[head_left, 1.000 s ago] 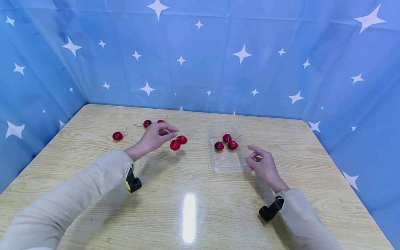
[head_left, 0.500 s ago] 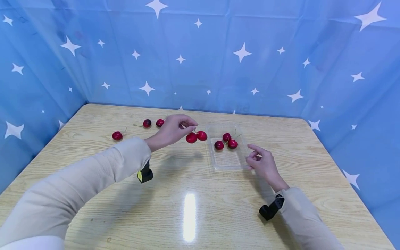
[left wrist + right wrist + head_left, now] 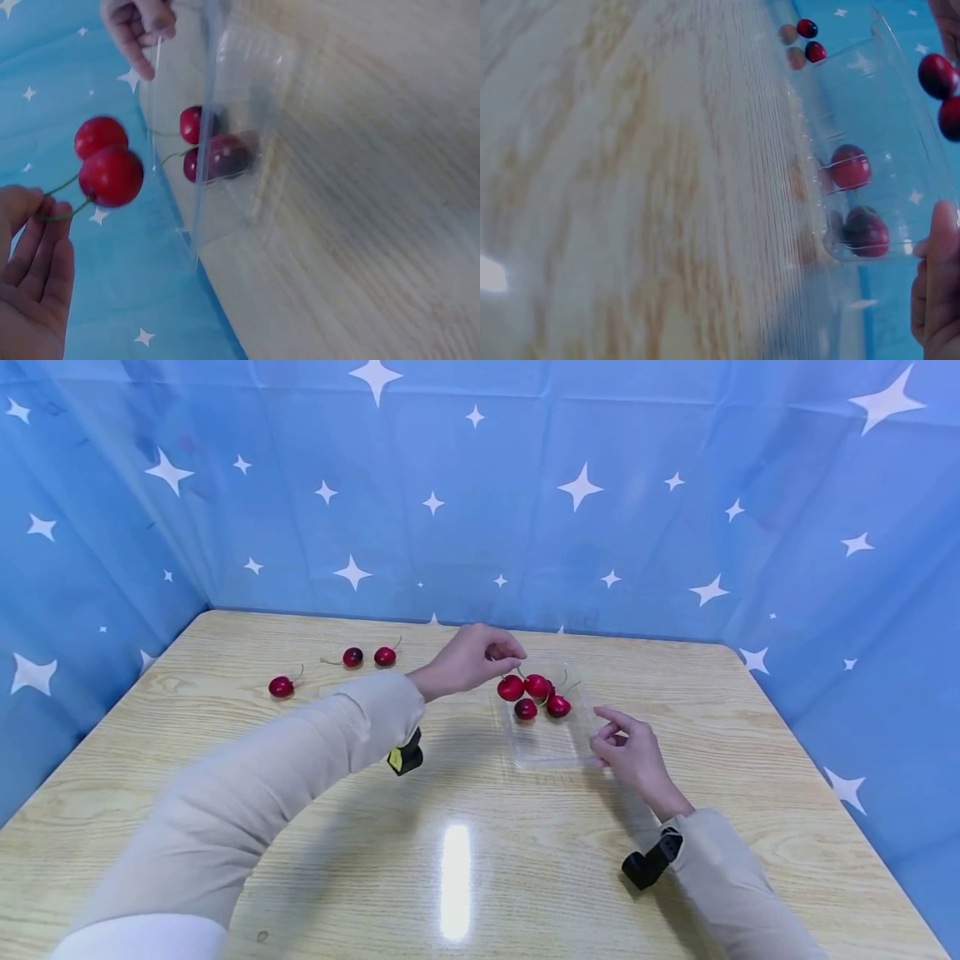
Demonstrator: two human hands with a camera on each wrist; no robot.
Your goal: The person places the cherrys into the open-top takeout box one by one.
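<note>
In the head view my left hand (image 3: pixel 472 657) pinches the green stems of two bright red cherries (image 3: pixel 511 688). They dangle over the left side of a clear plastic box (image 3: pixel 546 753). The left wrist view shows the joined cherry pair (image 3: pixel 111 176) hanging from thumb and fingers, above the box's rim. Inside the box lie three darker cherries (image 3: pixel 558 706) with stems, one partly covered by the held pair in the head view. At the box's right edge, my right hand (image 3: pixel 636 766) grips the rim between thumb and curled fingers, the index finger stretched out.
Three loose cherries (image 3: pixel 281 687) with stems lie on the wooden table (image 3: pixel 337 877), left of the box toward the back. A blue curtain (image 3: pixel 480 535) with white stars hangs behind the table and along its sides.
My left hand has carried the cherry pair rightward, from the table's left-centre to over the box. The right hand and the box have stayed in place.
</note>
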